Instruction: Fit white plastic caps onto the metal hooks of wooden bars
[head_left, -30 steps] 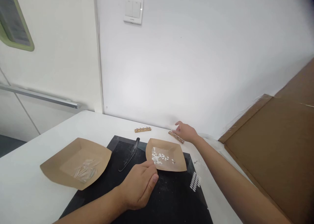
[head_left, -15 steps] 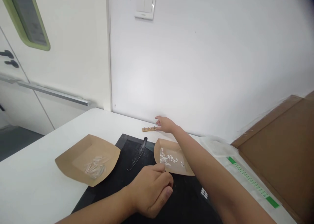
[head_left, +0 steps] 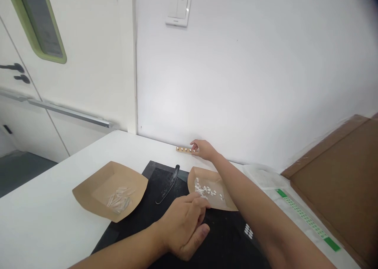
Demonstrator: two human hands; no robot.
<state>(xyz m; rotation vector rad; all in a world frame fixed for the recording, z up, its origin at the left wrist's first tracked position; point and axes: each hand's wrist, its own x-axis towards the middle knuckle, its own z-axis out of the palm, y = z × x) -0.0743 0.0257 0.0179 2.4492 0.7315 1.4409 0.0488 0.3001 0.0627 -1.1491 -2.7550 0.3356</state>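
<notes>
At the back of the table, by the wall, my right hand [head_left: 202, 149] has its fingers closed on the right end of a small wooden strip [head_left: 184, 150] with a row of small round pieces on it. My left hand [head_left: 189, 225] hovers over the black mat [head_left: 224, 237], near the front rim of the right paper tray [head_left: 191, 178]; its fingers are apart and nothing shows in them. White oval pieces [head_left: 206, 190] lie in that tray. The left paper tray [head_left: 85, 190] holds thin packets [head_left: 118, 200].
Black curved tweezers [head_left: 169, 184] lie on the mat between the trays. More white ovals [head_left: 248, 231] sit at the mat's right. A green and white strip [head_left: 307, 220] lies farther right, beside a cardboard box [head_left: 339, 174]. The wall [head_left: 236, 84] rises behind the table.
The wooden strip has tilted and shifted slightly toward the wall with my right hand. My left hand's fingers have opened from a curled pose. The view has shifted slightly.
</notes>
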